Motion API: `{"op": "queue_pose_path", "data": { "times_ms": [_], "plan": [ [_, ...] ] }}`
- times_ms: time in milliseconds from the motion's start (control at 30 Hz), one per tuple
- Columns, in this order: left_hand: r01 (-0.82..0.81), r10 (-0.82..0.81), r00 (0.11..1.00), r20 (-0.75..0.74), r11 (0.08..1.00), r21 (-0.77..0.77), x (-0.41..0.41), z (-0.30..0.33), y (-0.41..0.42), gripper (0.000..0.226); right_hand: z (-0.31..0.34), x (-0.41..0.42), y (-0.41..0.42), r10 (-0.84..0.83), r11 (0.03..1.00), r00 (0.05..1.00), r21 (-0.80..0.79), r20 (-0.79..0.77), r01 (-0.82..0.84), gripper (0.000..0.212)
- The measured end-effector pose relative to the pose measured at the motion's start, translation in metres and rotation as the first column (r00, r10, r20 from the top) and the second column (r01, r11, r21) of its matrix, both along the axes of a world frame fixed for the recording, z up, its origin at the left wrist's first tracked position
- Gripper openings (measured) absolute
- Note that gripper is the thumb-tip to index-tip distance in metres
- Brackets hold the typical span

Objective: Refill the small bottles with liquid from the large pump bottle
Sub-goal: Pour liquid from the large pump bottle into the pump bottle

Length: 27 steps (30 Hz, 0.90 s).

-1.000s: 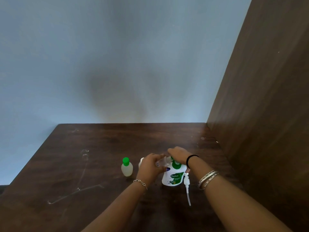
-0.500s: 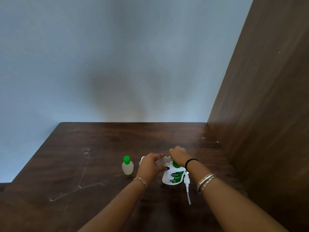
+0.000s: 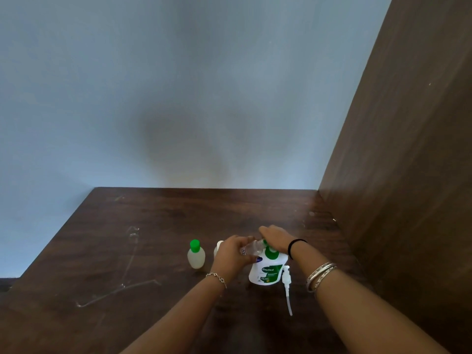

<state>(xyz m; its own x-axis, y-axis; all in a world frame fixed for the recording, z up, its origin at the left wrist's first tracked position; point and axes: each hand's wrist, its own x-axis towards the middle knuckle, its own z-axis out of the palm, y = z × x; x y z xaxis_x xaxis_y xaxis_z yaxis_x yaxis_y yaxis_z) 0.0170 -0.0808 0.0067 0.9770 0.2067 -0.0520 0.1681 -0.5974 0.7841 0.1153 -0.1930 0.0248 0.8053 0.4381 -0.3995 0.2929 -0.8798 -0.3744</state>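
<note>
Left hand (image 3: 233,254) is wrapped around a small clear bottle (image 3: 251,247), held tilted nearly on its side with its neck pointing toward the top of the large pump bottle (image 3: 267,270). Right hand (image 3: 277,238) sits over the big bottle's neck, fingers curled down on it; can't tell exactly what it pinches there, the mouth is hidden under the hand. The big bottle stands upright on the surface (image 3: 153,226), white with a green label. Its pump head with dip tube (image 3: 286,287) is off and lies flat on the surface just to its right, so the big bottle looks open. A second small bottle with green cap (image 3: 196,254) stands capped to the left, well clear of the hands. Something pale (image 3: 219,247) peeks out behind the left hand, maybe a third small bottle, mostly hidden. Judgement: this is mid-transfer or alignment between two narrow necks. Risks: necks misaligned under the hand, so liquid runs down the label and onto the surface; the open big bottle tips if the right hand pushes sideways instead of straight down; soapy fingers lose the small bottle, which is smooth and held at an angle; a forearm sweeps the loose pump off the surface edge or drags its wet tube around. Can't see any liquid level in either bottle.
</note>
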Motion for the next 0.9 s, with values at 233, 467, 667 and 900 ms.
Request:
{"op": "queue_pose_path", "data": {
  "times_ms": [233,467,667,900],
  "plan": [
    [0.000,0.000,1.000,-0.014,1.000,0.004,0.001,-0.002,-0.001,0.058,-0.003,-0.003,0.002,0.016,0.998,1.000,-0.068,-0.007,-0.016,0.037],
    [-0.006,0.006,1.000,-0.002,1.000,-0.007,0.002,0.000,-0.001,0.057,0.001,-0.001,0.001,0.006,0.999,1.000,-0.041,-0.006,-0.006,0.031],
    [-0.008,0.008,1.000,-0.016,1.000,-0.017,0.001,-0.004,-0.001,0.058,0.004,-0.009,0.002,-0.047,0.998,0.999,-0.047,0.005,0.047,0.038],
    [-0.004,0.004,1.000,-0.015,1.000,-0.009,0.001,-0.002,-0.001,0.056,0.005,-0.011,0.004,-0.114,0.993,0.993,-0.022,-0.026,0.113,0.040]
  ]
}}
